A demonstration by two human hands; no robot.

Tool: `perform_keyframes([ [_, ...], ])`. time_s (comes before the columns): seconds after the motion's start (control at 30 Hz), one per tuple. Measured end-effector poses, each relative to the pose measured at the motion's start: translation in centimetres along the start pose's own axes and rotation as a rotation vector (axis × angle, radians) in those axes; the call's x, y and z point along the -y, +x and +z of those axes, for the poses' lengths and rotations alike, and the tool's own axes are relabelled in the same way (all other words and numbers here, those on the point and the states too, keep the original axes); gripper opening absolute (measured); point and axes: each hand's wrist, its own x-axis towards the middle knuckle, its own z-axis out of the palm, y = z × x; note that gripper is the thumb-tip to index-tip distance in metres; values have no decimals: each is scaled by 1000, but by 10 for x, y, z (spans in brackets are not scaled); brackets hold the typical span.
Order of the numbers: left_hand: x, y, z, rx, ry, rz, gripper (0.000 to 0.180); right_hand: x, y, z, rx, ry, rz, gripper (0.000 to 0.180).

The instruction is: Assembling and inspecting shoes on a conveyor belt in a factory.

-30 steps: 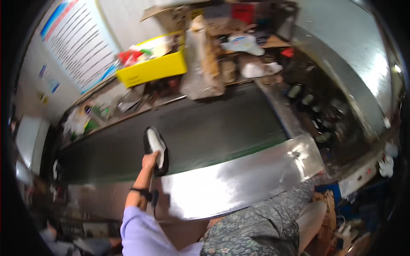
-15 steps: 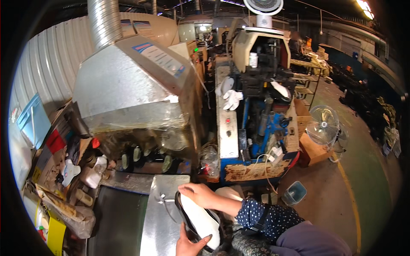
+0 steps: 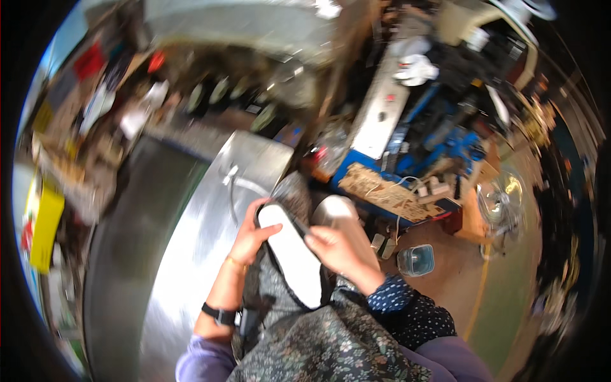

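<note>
A black shoe upper (image 3: 270, 205) with a white underside (image 3: 291, 254) facing up lies slanted over my lap. Its edge forms a dark rim around the white surface. My left hand (image 3: 249, 240) grips the far left end, thumb on the white face and fingers round the side. On the opposite side, my right hand (image 3: 337, 251) pinches the dark rim between thumb and fingers. Motion blur hides the fine detail of that pinch. A floral apron (image 3: 337, 337) covers my lap beneath the shoe.
To my left, a metal plate (image 3: 197, 235) adjoins a dark conveyor belt (image 3: 133, 229). A blue machine (image 3: 445, 149) stands ahead right, with a clear plastic bin (image 3: 415, 260) on the floor and a fan (image 3: 499, 200) nearby. Several shoes (image 3: 219, 92) sit under the metal hood (image 3: 235, 25).
The view has tilted downward. My left hand has gone from the shoe's near end to its far left side; my right hand has shifted from the far end to the right rim.
</note>
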Motion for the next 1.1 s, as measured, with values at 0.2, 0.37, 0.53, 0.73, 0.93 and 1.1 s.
perform_keyframes([
  [0.2,15,-34,-6,-120,-161,-110,57,-2,-4,39,65,100,713,80],
  [0.37,24,-27,-10,-106,-96,-111,57,23,6,38,243,-811,213,60],
  [0.53,22,-16,-11,-123,16,-147,59,29,23,41,281,-1087,5,45],
  [0.73,21,-10,-10,-51,82,-128,59,-15,-26,10,184,-186,146,52],
  [0.93,18,-3,-19,1,-26,-178,58,-16,-8,23,269,2,204,61],
  [1.1,58,-18,-7,-585,246,-247,57,-19,7,43,209,107,197,70],
])
